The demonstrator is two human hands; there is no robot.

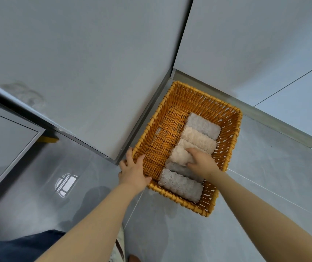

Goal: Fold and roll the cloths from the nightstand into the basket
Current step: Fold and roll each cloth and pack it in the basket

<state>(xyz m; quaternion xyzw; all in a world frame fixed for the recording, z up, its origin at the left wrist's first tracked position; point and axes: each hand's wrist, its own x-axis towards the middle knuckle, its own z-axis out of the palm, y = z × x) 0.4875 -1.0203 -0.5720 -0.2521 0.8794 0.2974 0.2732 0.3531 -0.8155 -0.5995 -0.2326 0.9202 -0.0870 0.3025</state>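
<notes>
right hand (200, 161) gripping, seemingly, beige roll (179, 156), basket (230, 129)

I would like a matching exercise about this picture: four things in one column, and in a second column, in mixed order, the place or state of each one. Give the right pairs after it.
Things
1. left hand
2. right hand
3. nearest grey roll
4. basket

Places or states
A. lies at the basket's near end, closest to the person
B. stands on the grey floor in a corner between two walls
C. grips the basket's rim at its near left corner
D. holds a beige roll in the row of rolls

Pairs: 1-C, 2-D, 3-A, 4-B
</notes>
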